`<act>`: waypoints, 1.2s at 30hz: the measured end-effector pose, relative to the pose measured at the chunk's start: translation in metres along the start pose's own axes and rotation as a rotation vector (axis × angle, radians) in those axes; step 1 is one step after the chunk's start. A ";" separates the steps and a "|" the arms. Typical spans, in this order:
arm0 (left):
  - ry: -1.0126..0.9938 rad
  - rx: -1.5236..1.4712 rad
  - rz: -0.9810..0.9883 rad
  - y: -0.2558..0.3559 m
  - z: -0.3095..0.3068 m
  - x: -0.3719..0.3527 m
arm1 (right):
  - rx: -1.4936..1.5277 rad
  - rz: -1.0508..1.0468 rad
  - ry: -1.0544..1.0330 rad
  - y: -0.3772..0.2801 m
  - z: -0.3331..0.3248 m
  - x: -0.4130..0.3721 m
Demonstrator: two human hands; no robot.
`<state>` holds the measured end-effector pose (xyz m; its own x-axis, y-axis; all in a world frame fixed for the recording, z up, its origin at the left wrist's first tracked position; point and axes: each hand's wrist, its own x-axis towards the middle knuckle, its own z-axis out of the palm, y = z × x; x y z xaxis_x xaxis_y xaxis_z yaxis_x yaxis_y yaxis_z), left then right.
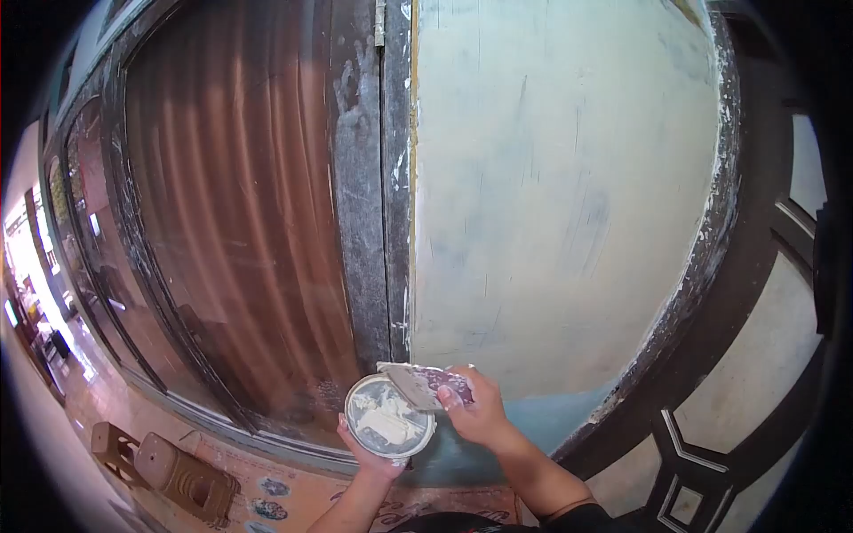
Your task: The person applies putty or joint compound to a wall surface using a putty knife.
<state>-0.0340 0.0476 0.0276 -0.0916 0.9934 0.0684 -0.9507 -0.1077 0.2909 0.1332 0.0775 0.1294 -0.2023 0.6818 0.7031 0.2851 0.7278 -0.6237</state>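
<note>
Where my head view looks down past a dark sleeve (pixel 577 519), both bare hands are in sight, apart from each other, each closed on something. Left hand (pixel 380 457): clamped round the lower side of a shallow round tub (pixel 354 433), its open top turned up toward me. White paste (pixel 387 421) lies in it in uneven lumps and smears, grey bottom showing between. Right hand (pixel 478 410): gripping a wide-bladed putty knife (pixel 412 385) by its purplish, paste-spotted handle, thumb on the near face. The blade reaches over the upper right part of the tub, white residue along its top edge; I cannot tell whether it touches the rim. Beyond the hands, a tall cream panel (pixel 560 204), upright, with grey-blue patches, fine dark scratches and a blue-green band (pixel 533 425) along its foot. Worn dark wooden post (pixel 366 204) borders it on the left, flecked white, a metal hinge (pixel 380 23) near the top. Left of that, glass with a reddish-brown curtain (pixel 240 195) hanging in folds behind it. Right side: dark door (pixel 711 391) with pale inset panels. Lower left, brown plastic stools (pixel 178 471) on a tiled floor (pixel 244 453). Farthest off, at the left edge, I log a bright opening (pixel 35 258), washed out by glare.
</note>
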 end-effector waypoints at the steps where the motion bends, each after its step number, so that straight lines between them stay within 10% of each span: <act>1: -0.005 0.001 -0.002 -0.001 0.000 0.000 | -0.058 -0.053 -0.022 -0.001 -0.001 0.001; 13: -0.019 0.126 -0.013 -0.024 0.009 0.004 | -0.258 0.115 -0.585 0.008 -0.015 0.017; 23: -0.112 -0.122 -0.089 -0.039 0.031 0.013 | 0.456 0.246 -0.065 0.043 -0.050 0.026; 36: -0.082 -0.108 -0.157 -0.065 0.033 0.009 | 0.148 0.170 0.071 0.030 -0.097 0.011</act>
<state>0.0364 0.0627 0.0408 0.0803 0.9908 0.1089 -0.9781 0.0573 0.2002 0.2303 0.0996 0.1509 -0.0954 0.7923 0.6026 0.1682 0.6095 -0.7747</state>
